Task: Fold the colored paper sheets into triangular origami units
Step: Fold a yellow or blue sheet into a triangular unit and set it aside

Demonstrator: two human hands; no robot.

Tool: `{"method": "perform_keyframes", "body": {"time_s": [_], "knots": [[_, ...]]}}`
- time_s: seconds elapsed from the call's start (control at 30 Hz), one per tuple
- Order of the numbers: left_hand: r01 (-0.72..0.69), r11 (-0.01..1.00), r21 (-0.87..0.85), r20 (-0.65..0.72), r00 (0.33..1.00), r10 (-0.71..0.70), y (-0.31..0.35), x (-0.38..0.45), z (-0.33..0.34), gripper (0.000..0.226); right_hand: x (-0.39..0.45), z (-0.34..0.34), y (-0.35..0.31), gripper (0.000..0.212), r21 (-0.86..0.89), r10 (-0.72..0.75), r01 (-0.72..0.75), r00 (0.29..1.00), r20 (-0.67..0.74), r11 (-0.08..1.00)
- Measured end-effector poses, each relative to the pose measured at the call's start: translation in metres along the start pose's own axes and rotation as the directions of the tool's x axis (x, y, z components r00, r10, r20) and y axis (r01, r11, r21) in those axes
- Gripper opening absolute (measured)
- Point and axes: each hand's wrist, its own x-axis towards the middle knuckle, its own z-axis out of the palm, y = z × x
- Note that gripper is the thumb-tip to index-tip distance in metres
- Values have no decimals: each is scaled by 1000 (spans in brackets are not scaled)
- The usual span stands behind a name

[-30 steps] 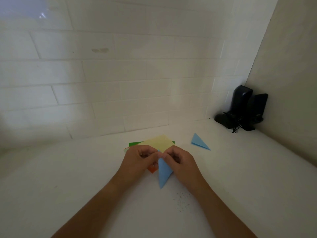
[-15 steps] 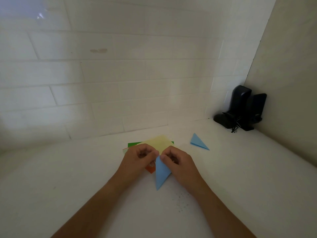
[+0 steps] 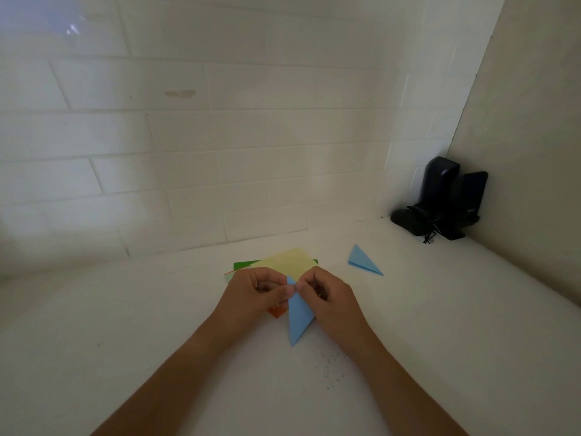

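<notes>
Left hand [image 3: 256, 294] and right hand [image 3: 327, 298], fingers curled, pinch the upper end of a folded blue paper [image 3: 298, 313] between thumb tips, its point toward the near edge of the white worktop [image 3: 125, 325]. Behind them lies a stack of colored sheets [image 3: 290, 261], yellow uppermost. A finished blue triangle [image 3: 363, 261] lies farther right. Black devices [image 3: 440, 199] occupy the far right corner. No legible writing.
</notes>
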Motion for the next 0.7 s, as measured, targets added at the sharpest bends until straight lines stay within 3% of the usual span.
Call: {"method": "perform_keyframes", "body": {"time_s": [0.33,0.7], "knots": [[-50,996,68,7,999,50,-3,2,0,17,0,-1,-2,19,1,-4,4,998,66,1000],[-52,998,23,-51,997,54,-10,7,-5,12,2,2,5,18,6,51,-51,998,44,999]]}}
